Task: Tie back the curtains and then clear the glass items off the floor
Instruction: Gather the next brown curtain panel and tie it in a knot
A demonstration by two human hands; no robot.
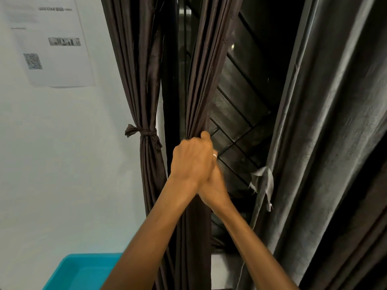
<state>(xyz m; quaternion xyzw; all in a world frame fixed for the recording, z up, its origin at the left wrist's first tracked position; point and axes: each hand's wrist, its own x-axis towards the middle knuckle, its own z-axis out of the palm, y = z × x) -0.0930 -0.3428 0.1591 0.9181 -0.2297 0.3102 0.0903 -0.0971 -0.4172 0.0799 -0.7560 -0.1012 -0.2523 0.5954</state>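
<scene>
A gathered dark brown curtain (201,80) hangs in front of the window. My left hand (191,160) grips this bundle at mid height, thumb on top. My right hand (215,189) sits just under and behind the left, pressed to the same bundle, and its fingers are mostly hidden. Left of it, another brown curtain (134,59) is cinched by a knotted tie-back (144,132). On the right a grey curtain (326,143) hangs loose, and a grey fabric strip (264,181) dangles from its edge. No glass items are in view.
A dark window with a diagonal grille (243,126) lies behind the curtains. A turquoise plastic bin (83,271) stands at the bottom left against the white wall (62,164). A printed paper sheet (52,49) is stuck on the wall at the upper left.
</scene>
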